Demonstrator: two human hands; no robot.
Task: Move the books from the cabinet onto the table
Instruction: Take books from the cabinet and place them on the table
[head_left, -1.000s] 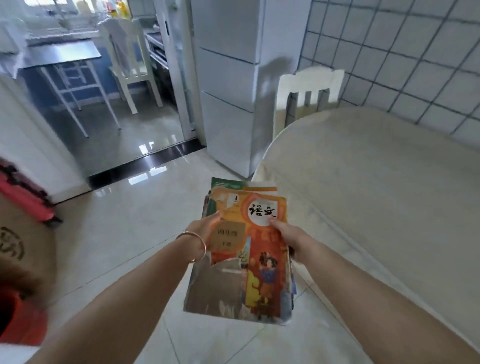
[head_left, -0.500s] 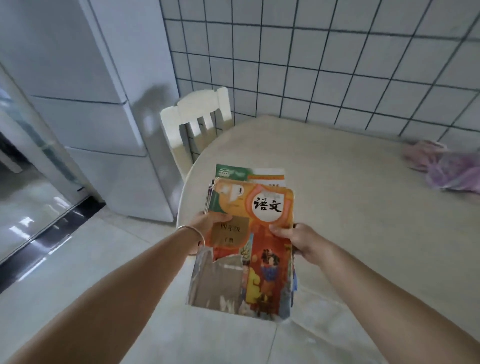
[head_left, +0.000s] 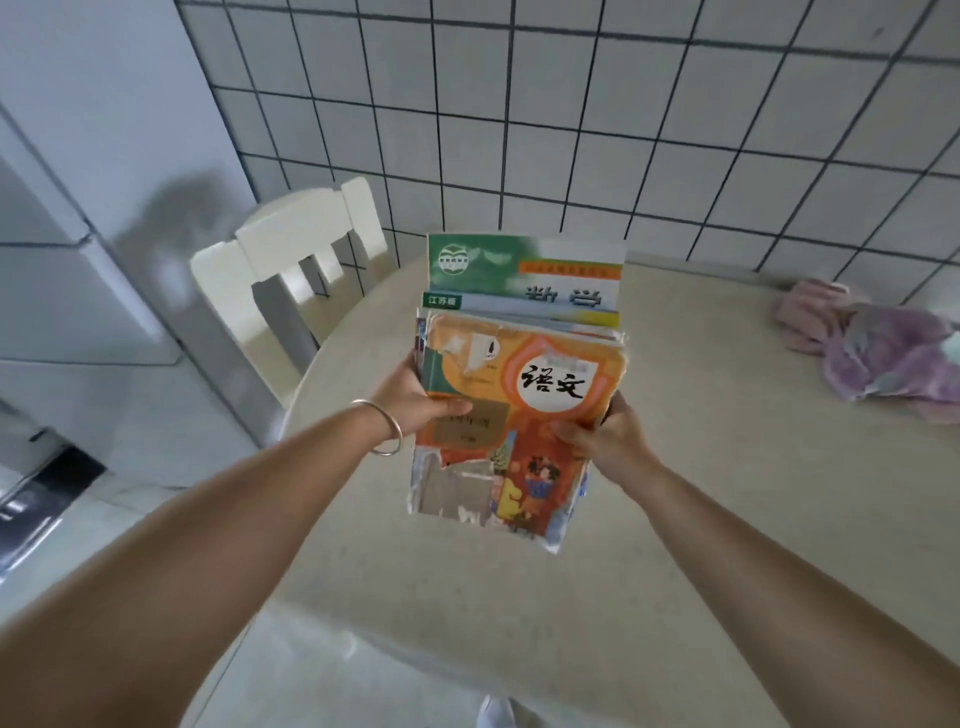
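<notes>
A stack of books (head_left: 519, 395) is held above the beige tabletop (head_left: 675, 519), between both hands. The left hand (head_left: 410, 400) grips the stack's left edge, thumb laid across the orange top cover, remaining fingers hidden beneath. The right hand (head_left: 602, 436) grips the right edge, thumb likewise on the cover. A metal bangle (head_left: 384, 426) sits on the left wrist. The top book's cover is worn and torn along its near edge. A green-covered book (head_left: 524, 270) protrudes from the far end of the stack. Whether the stack touches the tabletop cannot be determined. A crumpled pink and purple cloth (head_left: 878, 353) lies at the far right of the tabletop, well apart from the books. A cream chair (head_left: 291, 260) stands at the tabletop's far left edge, against a tiled wall (head_left: 623, 130).
</notes>
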